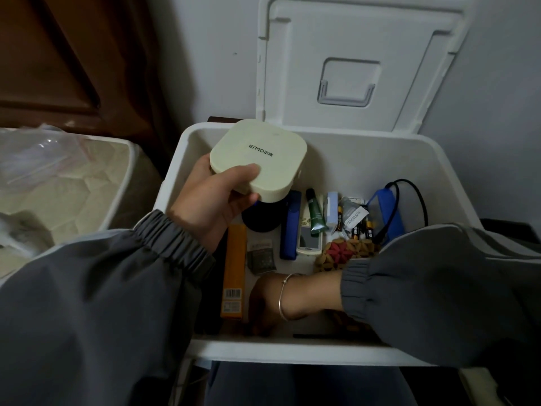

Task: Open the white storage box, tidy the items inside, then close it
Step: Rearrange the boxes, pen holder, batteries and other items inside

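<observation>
The white storage box (380, 159) stands open, its lid (360, 63) tipped back against the wall. My left hand (210, 200) grips a cream square case (259, 158) above the box's left side. My right hand (263, 306) reaches down into the box's near left corner; its fingers are in shadow and I cannot tell what they touch. On the box floor lie an orange carton (234, 271), a blue case (290, 224), a green tube (315, 215), a remote (307, 238), several batteries (361, 227), a blue device with a black cable (386, 212) and a patterned mat (345, 253).
A bin lined with a clear plastic bag (58, 177) stands left of the box. Behind it is a dark wooden door (58, 60). A black round object (262, 215) sits under the cream case. The wall lies right behind the lid.
</observation>
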The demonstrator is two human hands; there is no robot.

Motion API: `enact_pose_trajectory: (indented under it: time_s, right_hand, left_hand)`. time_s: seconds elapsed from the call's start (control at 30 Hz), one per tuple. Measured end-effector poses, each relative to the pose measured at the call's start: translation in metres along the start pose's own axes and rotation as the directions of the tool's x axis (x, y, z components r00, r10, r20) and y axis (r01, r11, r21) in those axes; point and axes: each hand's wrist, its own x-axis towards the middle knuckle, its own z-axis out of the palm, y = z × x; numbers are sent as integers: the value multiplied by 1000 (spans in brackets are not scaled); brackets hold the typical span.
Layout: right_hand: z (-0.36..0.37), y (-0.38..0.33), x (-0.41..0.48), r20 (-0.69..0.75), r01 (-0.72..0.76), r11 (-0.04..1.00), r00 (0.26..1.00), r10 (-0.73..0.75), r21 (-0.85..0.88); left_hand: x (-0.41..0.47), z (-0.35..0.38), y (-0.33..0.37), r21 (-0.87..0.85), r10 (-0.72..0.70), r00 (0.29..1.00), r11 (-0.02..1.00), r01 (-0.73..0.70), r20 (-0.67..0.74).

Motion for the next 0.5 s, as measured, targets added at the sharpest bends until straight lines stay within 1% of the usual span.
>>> enact_pose_trajectory:
  time_s: [0.1, 0.13, 0.17, 0.23, 0.27, 0.3, 0.37, 0.4, 0.43, 0.5]
  right_hand:
    - [-12, 14, -15, 19, -58, 988, 998, 56, 144]
    - [-20, 23, -25, -2, -75, 978, 997, 76, 194]
    - [-30, 34, -38, -35, -89, 963, 994, 101, 253]
    - [-52, 58, -64, -154, -137, 945, 970, 189, 297]
    - [-63, 72, -74, -236, -183, 942, 938, 253, 281]
    - [-70, 87, -81, -324, -246, 930, 887, 330, 273]
    - [-80, 113, -86, -468, -410, 868, 731, 496, 280]
    - [-82, 122, -87, -514, -478, 836, 663, 544, 268]
    - [-82, 127, -85, -536, -524, 813, 623, 570, 255]
    - [-80, 132, -80, -562, -567, 789, 584, 586, 234]
  left_hand:
    - [0, 1, 1, -1, 14, 1000, 1000, -14, -13]
    - [0, 1, 1, -1, 13, 1000, 1000, -13, -11]
    - [0, 1, 1, 0, 12, 1000, 1000, -12, -9]
    - [0, 0, 1, -1, 12, 1000, 1000, -12, -8]
    - [0, 0, 1, -4, 15, 1000, 1000, -15, -6]
    - [1, 0, 1, -6, 19, 1000, 1000, -19, -1]
    - [1, -1, 1, -8, 27, 1000, 1000, -27, 10]
    - [1, -1, 1, -7, 29, 999, 1000, -29, 16]
    - [1, -1, 0, -4, 30, 999, 1000, -30, 23]
    - [1, -1, 0, 3, 30, 999, 1000, -30, 28]
